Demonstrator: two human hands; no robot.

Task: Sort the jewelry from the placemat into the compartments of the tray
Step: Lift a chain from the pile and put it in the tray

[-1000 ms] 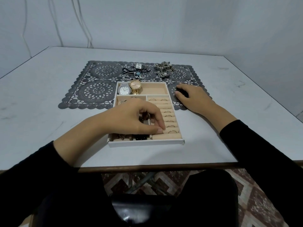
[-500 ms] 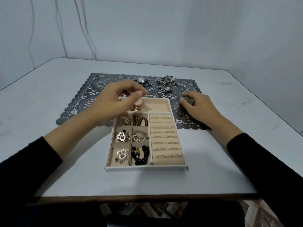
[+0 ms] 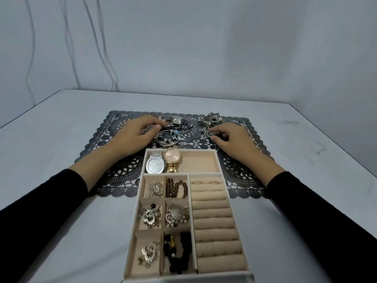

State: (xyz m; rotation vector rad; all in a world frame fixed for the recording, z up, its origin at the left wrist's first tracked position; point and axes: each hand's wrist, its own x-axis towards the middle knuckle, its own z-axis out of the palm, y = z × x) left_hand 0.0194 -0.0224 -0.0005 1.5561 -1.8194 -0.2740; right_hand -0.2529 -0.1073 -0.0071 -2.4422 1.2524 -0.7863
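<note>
While our left hand (image 3: 135, 137) rests palm-down on the dark grey lace-patterned placemat (image 3: 114, 172), its thumb and forefinger are pinched on a thin black cord (image 3: 173, 127) at the edge of a tangle of silver bangles and charm bracelets (image 3: 170, 137). Our right hand (image 3: 230, 140) lies curled on the mat, fingertips closed on a fine silver chain (image 3: 205, 131) trailing from a heap of silver chain jewellery (image 3: 211, 120). Between the two hands a square-faced silver watch with a metal link band (image 3: 177, 120) lies flat.

Just nearer us, the beige velvet-lined tray with a white rim (image 3: 222, 170) overlaps the mat's near edge. Its far wide compartment holds two watches, one silver with a rounded square face (image 3: 154, 165) and one gold with a round face (image 3: 172, 158); the right half of that compartment is bare. Six small compartments below each hold one item: four silver brooches, one brown bead bracelet (image 3: 176, 187), one black bead bracelet (image 3: 177, 254). The ring rolls (image 3: 214, 221) on the right show two rings in the far row; farther down we cannot tell.

Open white tabletop (image 3: 51, 139) lies on both sides of the mat.
</note>
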